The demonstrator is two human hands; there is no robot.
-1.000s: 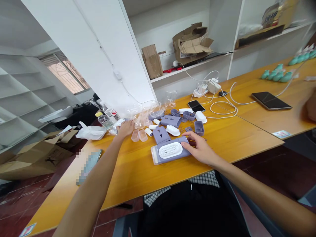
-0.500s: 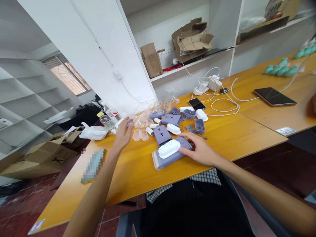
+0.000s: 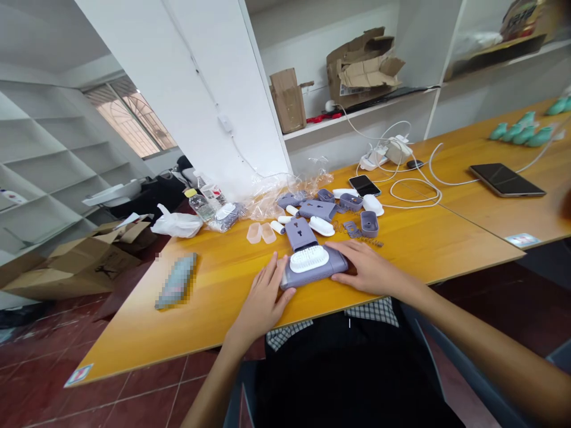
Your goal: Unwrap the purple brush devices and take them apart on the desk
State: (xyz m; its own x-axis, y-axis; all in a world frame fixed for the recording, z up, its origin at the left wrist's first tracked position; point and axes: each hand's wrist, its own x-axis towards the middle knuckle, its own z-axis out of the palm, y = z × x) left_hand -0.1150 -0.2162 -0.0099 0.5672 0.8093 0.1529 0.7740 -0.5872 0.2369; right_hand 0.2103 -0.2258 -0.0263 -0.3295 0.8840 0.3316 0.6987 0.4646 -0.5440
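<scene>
A purple-grey brush body [image 3: 317,274] lies flat on the table near the front edge, and a white oval bristled piece [image 3: 308,260] sits on top of it. My left hand [image 3: 262,292] holds its left end between thumb and fingers, hiding most of the clear part there. Around the right end my right hand [image 3: 369,267] is closed, thumb at the near side and fingers at the far side. Just behind stands a purple housing with a cut-out [image 3: 300,233], touching or almost touching the brush body. A second white oval piece [image 3: 322,226] lies beside that housing.
Behind are purple cups [image 3: 369,224], white cylinders [image 3: 277,227], small springs [image 3: 372,242] and clear peach cups [image 3: 261,232]. A phone [image 3: 364,185], looping white cables [image 3: 414,189] and a tablet [image 3: 507,179] lie right. A blurred-out flat item [image 3: 177,282] lies left.
My left hand has come down from beside the clear cups to the left end of the brush body. My right hand stays at the right end. The view has shifted slightly.
</scene>
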